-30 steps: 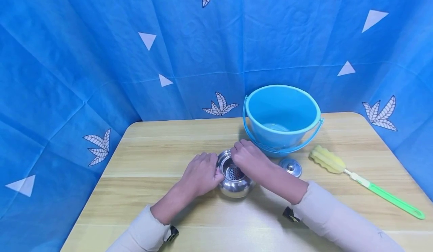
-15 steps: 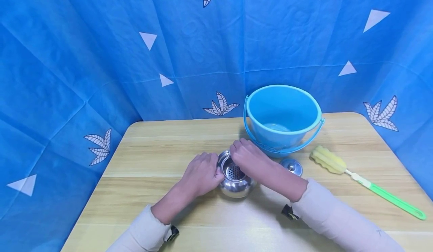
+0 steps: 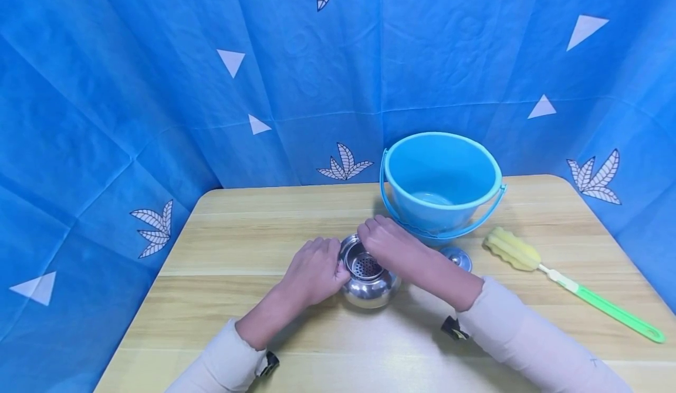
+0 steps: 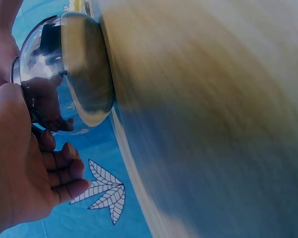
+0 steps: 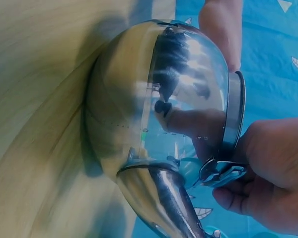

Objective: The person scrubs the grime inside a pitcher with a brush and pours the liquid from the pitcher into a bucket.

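Note:
A round, shiny steel teapot (image 3: 371, 293) stands uncovered near the middle of the table, with a perforated strainer (image 3: 364, 266) inside its mouth. My left hand (image 3: 315, 271) grips the teapot's left side at the rim; in the left wrist view its thumb reaches the neck and the other fingers curl. On the far right side my right hand (image 3: 389, 241) has curled fingers at the rim, beside the metal lug (image 5: 221, 172) above the spout (image 5: 166, 198). What its fingertips pinch is hidden behind the hand. The teapot lid (image 3: 457, 258) lies to the right, partly covered by the right forearm.
Behind the right hand stands a light blue bucket (image 3: 442, 205) with its handle hanging down in front. A sponge brush (image 3: 511, 249) with a green handle lies at the right of the wooden table (image 3: 253, 229). Blue patterned cloth hangs behind and at both sides.
My right hand has shifted slightly left, uncovering a little more of the strainer, while its forearm covers more of the lid. The left hand keeps its place.

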Motion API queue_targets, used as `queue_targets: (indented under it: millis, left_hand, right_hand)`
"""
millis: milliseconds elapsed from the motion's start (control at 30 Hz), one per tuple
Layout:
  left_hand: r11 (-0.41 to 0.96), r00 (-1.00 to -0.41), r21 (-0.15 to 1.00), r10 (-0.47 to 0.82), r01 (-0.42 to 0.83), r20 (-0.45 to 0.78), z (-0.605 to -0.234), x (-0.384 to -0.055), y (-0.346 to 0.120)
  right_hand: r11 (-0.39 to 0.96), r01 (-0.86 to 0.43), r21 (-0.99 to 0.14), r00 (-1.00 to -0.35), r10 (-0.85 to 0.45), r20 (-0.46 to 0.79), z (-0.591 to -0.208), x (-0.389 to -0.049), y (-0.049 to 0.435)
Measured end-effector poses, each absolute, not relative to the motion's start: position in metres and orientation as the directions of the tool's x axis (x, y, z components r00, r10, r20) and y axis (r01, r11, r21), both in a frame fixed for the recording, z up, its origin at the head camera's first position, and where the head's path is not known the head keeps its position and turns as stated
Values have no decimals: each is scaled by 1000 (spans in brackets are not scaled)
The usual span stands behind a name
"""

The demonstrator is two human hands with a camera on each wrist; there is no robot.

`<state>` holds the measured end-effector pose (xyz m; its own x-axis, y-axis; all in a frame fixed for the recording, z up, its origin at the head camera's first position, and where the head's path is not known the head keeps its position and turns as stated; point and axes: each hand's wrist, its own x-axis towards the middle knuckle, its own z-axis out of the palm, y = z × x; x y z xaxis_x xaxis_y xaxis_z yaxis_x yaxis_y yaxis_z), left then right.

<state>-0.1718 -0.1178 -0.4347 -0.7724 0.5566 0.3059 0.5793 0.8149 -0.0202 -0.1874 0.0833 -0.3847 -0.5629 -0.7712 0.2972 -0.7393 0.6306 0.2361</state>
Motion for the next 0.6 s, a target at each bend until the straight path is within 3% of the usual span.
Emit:
queue_targets:
  millis: [600]
  left_hand:
    - [818, -784, 6, 549, 576, 290, -434, -172, -118]
  right_hand:
    - [653, -757, 34, -620, -733, 278, -378, -190, 95]
